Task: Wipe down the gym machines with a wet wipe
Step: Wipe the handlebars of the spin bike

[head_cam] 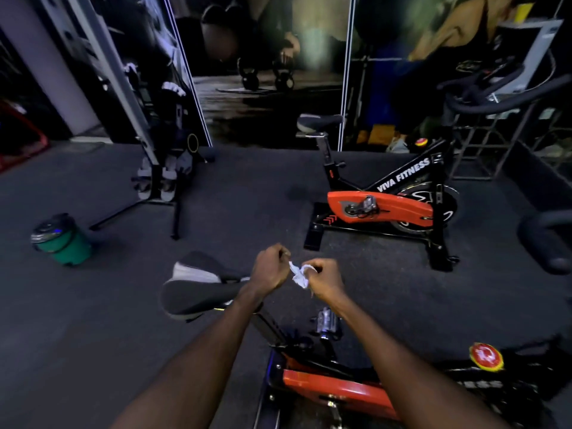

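So I'm pinching the wipe (299, 274) between both hands, left grip (270, 267) and right grip (325, 278) clamped on it; the saddle (198, 289) is sitting just left, nearer my left.

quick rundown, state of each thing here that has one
wet wipe: crumpled, pinched between both hands, off the machines
left hand: fingers curled, gripping the wipe
right hand: fingers curled, gripping the wipe
near bike saddle: untouched, below the left forearm
far bike: upright, unoccupied
green bucket: upright on the floor, lid on
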Action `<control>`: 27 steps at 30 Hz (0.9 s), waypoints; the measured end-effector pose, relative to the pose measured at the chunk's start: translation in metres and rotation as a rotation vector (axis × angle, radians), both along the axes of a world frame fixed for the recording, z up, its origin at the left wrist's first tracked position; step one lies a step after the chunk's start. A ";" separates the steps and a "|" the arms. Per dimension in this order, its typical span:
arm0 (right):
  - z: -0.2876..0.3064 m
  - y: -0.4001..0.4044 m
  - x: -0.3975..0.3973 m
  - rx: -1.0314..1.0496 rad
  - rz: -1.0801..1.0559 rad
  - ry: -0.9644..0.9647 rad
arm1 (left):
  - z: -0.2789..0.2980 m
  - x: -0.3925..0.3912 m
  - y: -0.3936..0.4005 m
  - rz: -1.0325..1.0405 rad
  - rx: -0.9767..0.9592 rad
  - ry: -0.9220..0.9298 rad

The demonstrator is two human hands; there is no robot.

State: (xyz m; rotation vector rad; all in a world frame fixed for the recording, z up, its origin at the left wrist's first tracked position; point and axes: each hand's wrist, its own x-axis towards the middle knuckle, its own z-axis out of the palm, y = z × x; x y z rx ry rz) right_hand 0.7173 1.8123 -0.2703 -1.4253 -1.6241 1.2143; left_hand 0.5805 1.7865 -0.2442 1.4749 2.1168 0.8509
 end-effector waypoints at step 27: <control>-0.035 -0.071 -0.205 0.535 0.264 -0.545 | -0.059 -0.225 -0.056 0.025 0.133 0.419</control>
